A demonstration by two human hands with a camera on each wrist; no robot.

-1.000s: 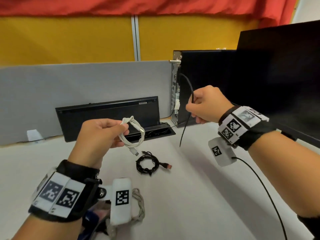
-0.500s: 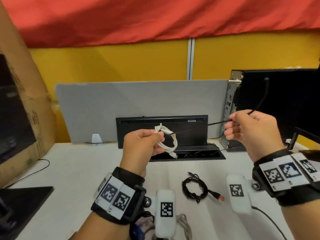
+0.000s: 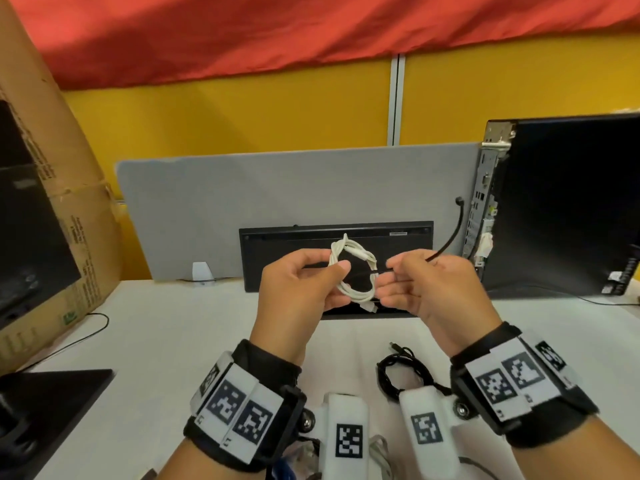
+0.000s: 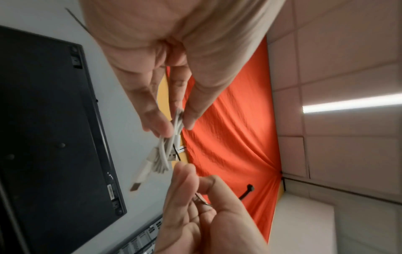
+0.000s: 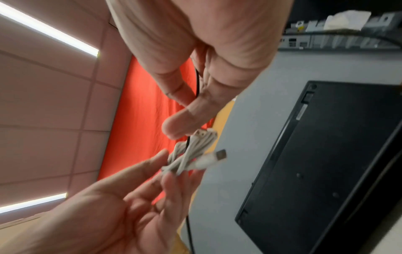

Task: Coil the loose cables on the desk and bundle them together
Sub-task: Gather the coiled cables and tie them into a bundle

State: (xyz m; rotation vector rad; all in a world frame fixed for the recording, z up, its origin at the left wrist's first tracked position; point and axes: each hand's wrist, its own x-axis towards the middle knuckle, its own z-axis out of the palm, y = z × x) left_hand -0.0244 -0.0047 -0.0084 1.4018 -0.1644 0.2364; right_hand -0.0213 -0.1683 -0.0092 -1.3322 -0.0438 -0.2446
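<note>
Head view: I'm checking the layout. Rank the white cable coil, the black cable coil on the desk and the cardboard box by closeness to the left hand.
1. white cable coil, gripped by the left hand.
2. black cable coil, lower right on the desk.
3. cardboard box, far left.

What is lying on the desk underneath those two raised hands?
A coiled black cable lies on the white desk, partly covered by the right wrist camera. Further back, the hands hide part of a black keyboard.

A coiled white cable (image 3: 355, 271) hung above the desk, a thin black tie (image 3: 446, 237) crossing its right side. A coiled black cable (image 3: 401, 370) lay near the desk's front edge.
</note>
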